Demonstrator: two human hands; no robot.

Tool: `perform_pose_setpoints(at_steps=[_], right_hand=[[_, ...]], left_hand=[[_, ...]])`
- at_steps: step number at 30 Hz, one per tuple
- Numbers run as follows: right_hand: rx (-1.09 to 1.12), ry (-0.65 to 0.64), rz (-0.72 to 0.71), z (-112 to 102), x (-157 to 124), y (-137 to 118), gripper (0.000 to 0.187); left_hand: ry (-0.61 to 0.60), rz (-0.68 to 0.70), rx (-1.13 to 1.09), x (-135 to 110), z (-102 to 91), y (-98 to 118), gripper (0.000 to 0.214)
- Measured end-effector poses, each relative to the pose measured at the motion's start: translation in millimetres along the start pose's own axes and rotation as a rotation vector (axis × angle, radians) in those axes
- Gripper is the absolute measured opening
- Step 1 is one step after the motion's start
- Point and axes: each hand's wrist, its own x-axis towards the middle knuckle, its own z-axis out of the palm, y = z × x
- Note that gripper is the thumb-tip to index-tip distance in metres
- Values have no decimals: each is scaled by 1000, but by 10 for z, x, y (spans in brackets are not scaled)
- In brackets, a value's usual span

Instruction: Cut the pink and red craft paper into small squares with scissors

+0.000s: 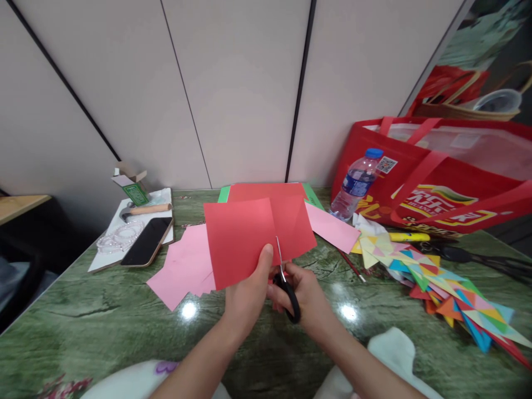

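Observation:
A sheet of red paper [241,238], with a crease down it, is held up over the table by my left hand [248,296]. The left thumb presses on its front near the lower edge. My right hand [305,291] grips the black handle of a pair of scissors [286,288]. Their slim metal blade lies against the red paper close to the crease, pointing up; the other blade is hidden behind the sheet. Pink paper pieces [183,266] lie on the table to the left of the sheet, partly covered by it.
A phone [147,242], a hammer [149,209] and a small green box [135,191] are at the left. On the right stand a water bottle [356,185] and a red bag [436,177]. Folded coloured paper pieces [449,288] spread over the green table [124,327].

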Motion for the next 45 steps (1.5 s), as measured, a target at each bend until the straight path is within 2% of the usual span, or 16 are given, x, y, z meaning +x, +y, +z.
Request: perform_pose_setpoints(at_steps=[3, 8, 13, 15, 18, 20, 22, 25, 27, 31, 33, 35, 38, 41, 43, 45], right_hand=[[12, -8, 17, -5, 3, 3, 38], [60, -71, -2, -9, 1, -5, 34], [33, -163, -2, 16, -25, -39, 27], [10, -112, -50, 17, -34, -50, 23], [12, 143, -207, -32, -24, -75, 23], [-1, 382, -333, -103, 5, -101, 24], [-15, 563, -430, -193, 51, -124, 24], [20, 649, -462, -305, 129, -117, 25], [105, 544, -384, -332, 165, -84, 25], [297, 126, -79, -273, 159, -40, 34], [397, -53, 26, -234, 130, -47, 34], [514, -97, 94, -217, 110, -56, 34], [756, 32, 121, -239, 128, -52, 30], [993, 185, 108, -268, 181, -35, 23], [1059, 242, 97, -263, 208, -21, 22], [1051, 275, 64, -235, 213, -11, 24]], left_hand=[[-31, 27, 66, -9, -4, -29, 24], [-36, 21, 16, 53, -5, -131, 30], [119, 133, -353, 316, -39, -185, 40], [166, 202, -468, 436, -87, -169, 43], [160, 248, -491, 569, -198, -133, 32], [53, 240, -462, 617, -291, -103, 25], [-172, 193, -385, 639, -390, -69, 21], [-535, 89, -241, 644, -522, -22, 23], [-688, 30, -172, 640, -575, -8, 26], [-883, -81, -120, 625, -579, -19, 35], [-920, -130, -178, 620, -545, -42, 36], [-887, -169, -289, 619, -497, -80, 36], [-751, -136, -394, 604, -402, -165, 39], [-669, 111, -264, 531, -289, -236, 42], [-762, 203, -82, 445, -211, -247, 39], [-893, 205, 8, 347, -130, -241, 28]])
